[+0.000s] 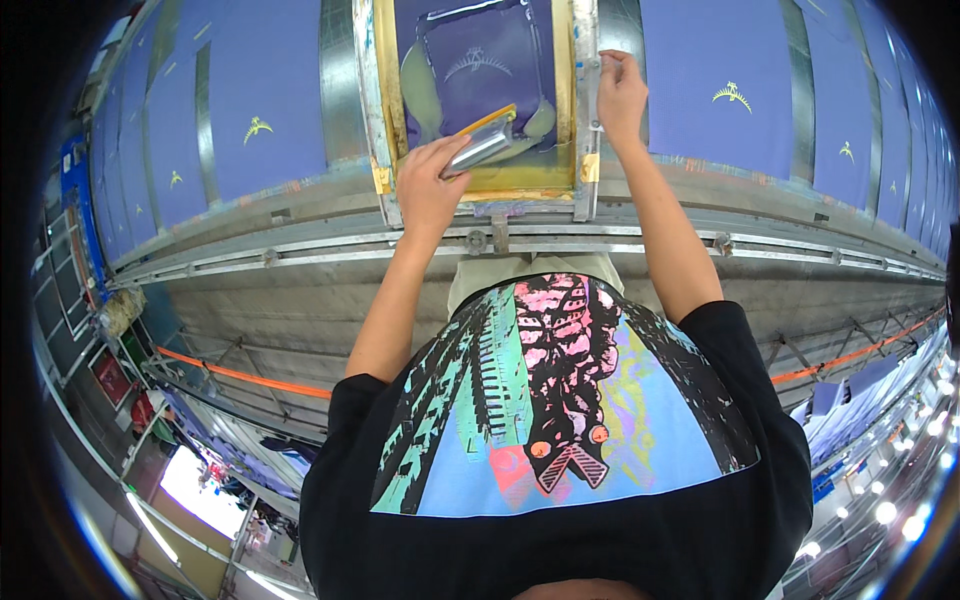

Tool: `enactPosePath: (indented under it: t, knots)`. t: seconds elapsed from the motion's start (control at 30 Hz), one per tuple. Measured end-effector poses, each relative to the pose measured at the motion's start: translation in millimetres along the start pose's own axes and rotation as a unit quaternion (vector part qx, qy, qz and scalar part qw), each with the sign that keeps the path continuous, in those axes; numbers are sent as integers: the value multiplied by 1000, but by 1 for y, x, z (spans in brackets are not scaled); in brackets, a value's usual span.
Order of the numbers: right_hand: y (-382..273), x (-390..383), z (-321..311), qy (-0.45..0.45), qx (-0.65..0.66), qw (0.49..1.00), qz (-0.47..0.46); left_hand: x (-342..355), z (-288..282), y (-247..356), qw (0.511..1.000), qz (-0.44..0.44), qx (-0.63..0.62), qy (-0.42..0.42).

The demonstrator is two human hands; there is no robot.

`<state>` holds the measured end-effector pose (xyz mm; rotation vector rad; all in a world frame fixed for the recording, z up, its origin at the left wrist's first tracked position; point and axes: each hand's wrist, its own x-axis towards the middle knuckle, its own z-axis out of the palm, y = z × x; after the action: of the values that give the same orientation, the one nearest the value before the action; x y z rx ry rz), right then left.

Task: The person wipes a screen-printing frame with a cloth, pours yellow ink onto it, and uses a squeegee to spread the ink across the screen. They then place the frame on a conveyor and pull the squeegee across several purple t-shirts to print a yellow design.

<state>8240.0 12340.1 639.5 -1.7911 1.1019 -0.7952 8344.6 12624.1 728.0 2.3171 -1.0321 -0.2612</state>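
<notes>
Forearms reach out from a black printed shirt (560, 420) toward the printing screen frame (480, 190), the landmark here, lying on a long table of purple shirts (270, 110). Left hand (430, 185), just inside the frame's near edge, has its fingers wrapped tight on the metal handle of the squeegee (485, 140), whose long axis runs slantwise across the frame's near half, blade down in yellow-green ink (420, 95). Right hand (620, 90), farther out, has fingers closed on the frame's right rail; beyond the frame, more purple shirts with small yellow prints (732, 95).
</notes>
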Motion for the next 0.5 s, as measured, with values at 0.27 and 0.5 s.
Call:
enactPosePath:
  t: [0.27,0.5]
  knots:
    - [7,2,13,-13,-39,999,18,-34,-9,-14,997,22,-15,-77]
    - [11,2,18,-5,-31,999,1,-67,12,-28,972,130,141,-136]
